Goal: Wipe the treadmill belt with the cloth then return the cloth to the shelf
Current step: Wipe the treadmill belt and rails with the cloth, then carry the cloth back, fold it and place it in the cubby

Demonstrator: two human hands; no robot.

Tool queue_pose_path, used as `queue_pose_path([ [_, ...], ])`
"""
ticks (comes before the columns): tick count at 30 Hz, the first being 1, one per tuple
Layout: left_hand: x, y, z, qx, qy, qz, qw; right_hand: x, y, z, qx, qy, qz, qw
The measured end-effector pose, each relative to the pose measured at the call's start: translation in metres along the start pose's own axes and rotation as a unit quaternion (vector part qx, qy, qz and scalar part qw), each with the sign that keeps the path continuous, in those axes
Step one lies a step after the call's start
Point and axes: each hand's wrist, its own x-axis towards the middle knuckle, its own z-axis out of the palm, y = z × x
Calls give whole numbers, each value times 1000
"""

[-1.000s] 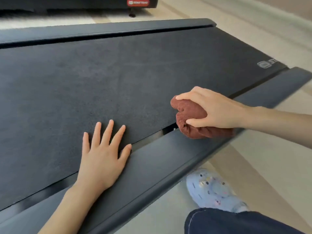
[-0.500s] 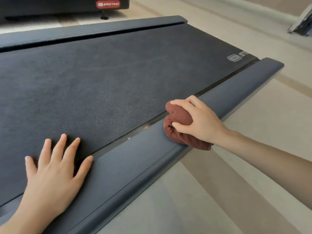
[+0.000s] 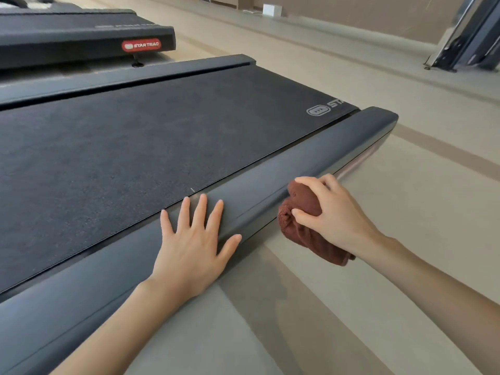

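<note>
Cloth [image 3: 299, 228], brown and bunched, at four o'clock in view, off belt [image 3: 135, 147] and against outer edge of rail [image 3: 270, 182], clutched whole in right hand [image 3: 334, 212]. Left hand [image 3: 189, 247] at seven o'clock, flat on rail, fingers spread, grasping nothing. Probably soft, light, limp: best carried balled in the fist, hanging tail gathered in. Shelf not in view.

Right hand [image 3: 335, 215] gripping the brown cloth [image 3: 303, 231] beside the dark side rail [image 3: 297, 163], left hand [image 3: 192, 247] lying flat on it
</note>
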Motion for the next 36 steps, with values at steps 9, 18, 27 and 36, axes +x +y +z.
queue_pose_path([
  [9,11,78,2,16,16,45,999,-71,103,-53,38,8,54,998],
  [18,12,175,-27,-5,-23,93,995,-131,151,-94,71,-2,78,994],
  [27,24,302,-31,6,-26,258,966,-171,198,-148,3,-25,166,986],
  [36,68,338,-12,13,9,345,938,-177,238,-169,-117,-14,240,964],
])
